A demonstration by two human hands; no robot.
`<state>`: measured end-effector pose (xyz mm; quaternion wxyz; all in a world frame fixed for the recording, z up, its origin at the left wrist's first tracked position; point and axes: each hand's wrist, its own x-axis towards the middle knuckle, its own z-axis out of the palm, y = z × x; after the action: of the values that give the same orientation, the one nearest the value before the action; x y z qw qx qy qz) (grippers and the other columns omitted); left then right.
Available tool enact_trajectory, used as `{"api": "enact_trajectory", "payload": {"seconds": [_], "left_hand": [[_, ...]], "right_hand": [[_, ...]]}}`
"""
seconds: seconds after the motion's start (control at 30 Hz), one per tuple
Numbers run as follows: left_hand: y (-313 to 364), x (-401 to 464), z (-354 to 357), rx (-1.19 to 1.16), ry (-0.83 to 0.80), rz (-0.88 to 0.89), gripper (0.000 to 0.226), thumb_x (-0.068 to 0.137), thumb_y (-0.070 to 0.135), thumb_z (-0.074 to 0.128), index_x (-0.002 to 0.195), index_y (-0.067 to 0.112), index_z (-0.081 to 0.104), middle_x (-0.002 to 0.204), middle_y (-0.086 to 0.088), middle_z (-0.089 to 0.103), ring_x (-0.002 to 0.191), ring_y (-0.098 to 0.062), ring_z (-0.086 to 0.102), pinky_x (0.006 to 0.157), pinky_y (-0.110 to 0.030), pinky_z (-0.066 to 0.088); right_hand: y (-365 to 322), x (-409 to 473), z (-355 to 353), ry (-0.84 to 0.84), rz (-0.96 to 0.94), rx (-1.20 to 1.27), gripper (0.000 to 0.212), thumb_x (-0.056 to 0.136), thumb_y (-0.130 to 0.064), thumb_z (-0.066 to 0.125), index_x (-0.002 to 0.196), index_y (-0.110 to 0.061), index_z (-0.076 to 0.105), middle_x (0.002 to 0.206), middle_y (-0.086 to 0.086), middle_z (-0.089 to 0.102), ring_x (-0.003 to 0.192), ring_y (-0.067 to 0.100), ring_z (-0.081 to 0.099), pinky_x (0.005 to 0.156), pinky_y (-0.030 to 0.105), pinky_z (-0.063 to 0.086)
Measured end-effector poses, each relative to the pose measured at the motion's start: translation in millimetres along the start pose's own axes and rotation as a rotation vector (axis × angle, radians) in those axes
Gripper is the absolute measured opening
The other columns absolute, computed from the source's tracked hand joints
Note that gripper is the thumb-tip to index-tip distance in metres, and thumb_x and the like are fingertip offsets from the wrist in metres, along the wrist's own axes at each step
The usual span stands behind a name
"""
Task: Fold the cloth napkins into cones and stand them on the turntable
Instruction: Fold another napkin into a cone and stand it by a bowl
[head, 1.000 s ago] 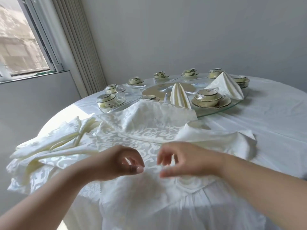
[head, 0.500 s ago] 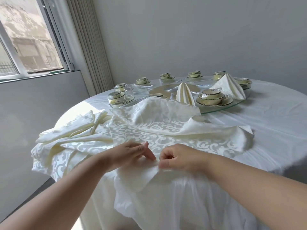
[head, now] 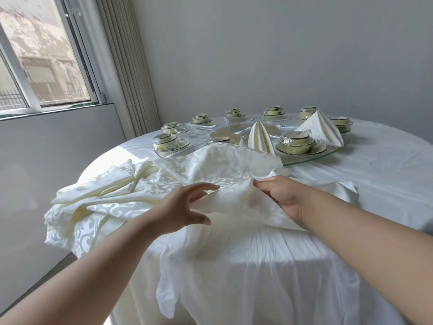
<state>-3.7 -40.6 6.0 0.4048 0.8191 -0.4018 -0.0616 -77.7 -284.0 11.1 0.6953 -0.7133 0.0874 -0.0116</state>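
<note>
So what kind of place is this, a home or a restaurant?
Probably a restaurant's private dining room: a round table in white cloth, a glass turntable ringed with wrapped bowl sets, and folded napkin cones standing on it.

Pinched a cream napkin (head: pixel 236 205) in the right hand (head: pixel 280 195); spread the left hand (head: pixel 185 207) just beside it, 2 folded cones (head: pixel 260 138) standing beyond on the glass turntable (head: pixel 304 158).

Loose napkins (head: pixel 121 184) lie at the desk's (head: pixel 386 174) near left; behind them, two folded napkins (head: pixel 260 139) stand on the turntable (head: pixel 304 159) among bowls (head: pixel 295 143).
</note>
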Motion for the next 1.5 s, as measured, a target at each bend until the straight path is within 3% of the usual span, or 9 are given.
{"api": "enact_trajectory", "payload": {"seconds": [0.17,0.27,0.57,0.73,1.0,1.17,1.27,1.37,1.5], "left_hand": [[-5,21,4,0.184,0.183,0.100,0.014,0.081,0.014,0.075,0.095,0.014,0.072,0.084,0.009,0.067,0.079,-0.001,0.060,0.075,-0.019,0.046],[-1,27,4,0.203,0.184,0.126,0.047,0.084,0.039,0.060,0.075,-0.008,0.059,0.064,-0.001,0.041,0.060,-0.006,0.036,0.055,-0.023,0.032],[53,4,31,-0.384,0.179,-0.316,0.043,0.086,0.052,0.048,0.066,0.014,0.043,0.049,0.002,0.037,0.035,-0.010,0.035,0.038,-0.013,0.029],[84,-19,49,-0.603,0.010,-0.465,0.043,0.093,0.040,0.054,0.058,0.022,0.037,0.048,0.001,0.021,0.035,-0.010,0.017,0.037,-0.013,0.013],[91,-2,71,-0.670,-0.005,-0.505,0.032,0.098,0.027,0.051,0.089,0.004,0.070,0.060,-0.008,0.060,0.042,-0.014,0.054,0.038,-0.020,0.041],[69,47,59,-0.147,0.120,-0.347,0.031,0.100,0.032,0.046,0.089,0.015,0.069,0.051,0.005,0.060,0.033,-0.006,0.037,0.036,-0.016,0.025],[57,68,50,-0.234,0.171,-0.326,0.031,0.100,0.032,0.048,0.094,0.010,0.069,0.061,-0.002,0.057,0.042,-0.010,0.038,0.041,-0.018,0.026],[47,72,48,-0.383,0.153,-0.337,0.033,0.099,0.032,0.049,0.098,0.005,0.068,0.073,-0.010,0.051,0.053,-0.014,0.038,0.046,-0.023,0.028],[43,51,34,-0.461,-0.006,-0.386,0.051,0.076,0.051,0.072,0.098,0.005,0.069,0.084,-0.008,0.065,0.067,-0.018,0.059,0.063,-0.027,0.048]], "right_hand": [[-4,8,-2,0.067,0.057,0.035,0.039,0.089,-0.028,0.065,0.098,0.010,0.067,0.086,0.020,0.065,0.067,0.027,0.062,0.060,0.031,0.050],[0,14,-4,0.057,0.061,0.038,0.035,0.091,-0.029,0.063,0.100,0.005,0.068,0.086,0.017,0.069,0.069,0.025,0.066,0.065,0.032,0.051],[8,-27,-33,-0.215,0.101,-0.186,0.042,0.088,-0.034,0.065,0.106,0.004,0.067,0.104,0.022,0.068,0.090,0.028,0.064,0.081,0.036,0.049],[-10,-60,-65,-0.421,0.164,-0.318,0.024,0.085,-0.027,0.068,0.092,-0.005,0.064,0.084,0.019,0.059,0.070,0.021,0.058,0.059,0.026,0.048],[-12,-9,-115,0.387,0.017,-0.945,0.024,0.093,-0.037,0.058,0.084,-0.014,0.054,0.073,0.001,0.064,0.062,0.015,0.053,0.066,0.029,0.043],[-16,-4,-82,0.214,0.004,-0.522,0.045,0.095,-0.050,0.045,0.089,-0.009,0.060,0.077,0.005,0.061,0.064,0.015,0.052,0.060,0.027,0.039],[-22,-13,-64,0.017,0.118,-0.360,0.038,0.086,-0.058,0.054,0.092,-0.021,0.056,0.074,-0.005,0.049,0.067,0.010,0.045,0.062,0.024,0.036],[-18,-11,-56,-0.102,0.136,-0.388,0.043,0.083,-0.042,0.068,0.117,-0.019,0.057,0.117,-0.008,0.055,0.103,0.009,0.050,0.092,0.026,0.038],[-17,-11,-53,-0.111,0.092,-0.211,0.010,0.092,-0.013,0.061,0.083,-0.008,0.063,0.062,-0.001,0.067,0.048,0.006,0.060,0.045,0.016,0.045]]}}
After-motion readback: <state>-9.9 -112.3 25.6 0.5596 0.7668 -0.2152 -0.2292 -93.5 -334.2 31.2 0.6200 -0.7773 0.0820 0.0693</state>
